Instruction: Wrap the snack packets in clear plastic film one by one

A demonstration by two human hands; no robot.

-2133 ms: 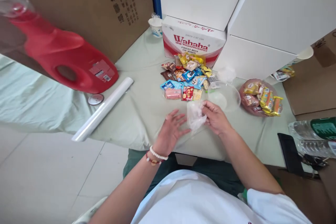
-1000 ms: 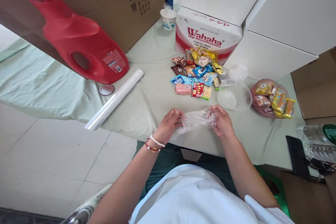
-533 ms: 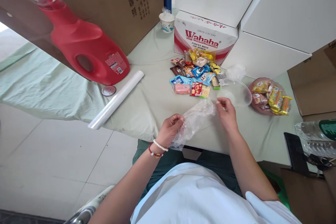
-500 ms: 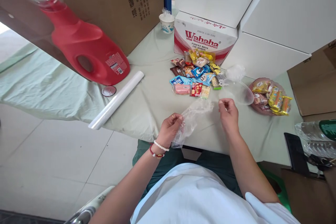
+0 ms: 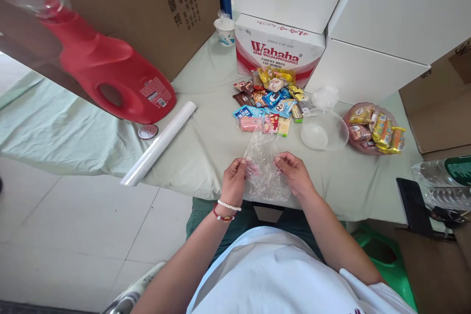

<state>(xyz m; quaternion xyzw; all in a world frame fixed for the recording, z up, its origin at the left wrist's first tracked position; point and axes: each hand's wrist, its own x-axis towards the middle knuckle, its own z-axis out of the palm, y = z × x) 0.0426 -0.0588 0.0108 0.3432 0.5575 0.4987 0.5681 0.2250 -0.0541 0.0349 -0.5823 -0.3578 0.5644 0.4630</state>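
The cloth-covered table [image 5: 211, 140] extended across the middle of the frame, its front edge passing just below both hands. Large boundaries were the brown carton [image 5: 121, 14] at upper left and the white box [image 5: 279, 54] with red lettering at upper centre. Working room lay on the green cloth between the white roll [image 5: 159, 143] at left of centre and the clear container [image 5: 314, 136] at right of centre. Compared with the frame half a second earlier, the right hand [image 5: 295, 175] had moved from a position apart from the plastic bag [image 5: 265, 169] to a pinch on its right side; the left hand [image 5: 234, 179] kept its pinch on the left side. The bag, previously slanted, was spread between the hands at lower centre, its upper end overlapping the snack pile [image 5: 270, 98] in view; contact there could not be determined. The red bottle [image 5: 121, 78] was smooth moulded plastic with a looped handle. The container was round and translucent. The snack packets were glossy and crimped. The bag was thin, transparent and wrinkled; its contents, if any, could not be determined.
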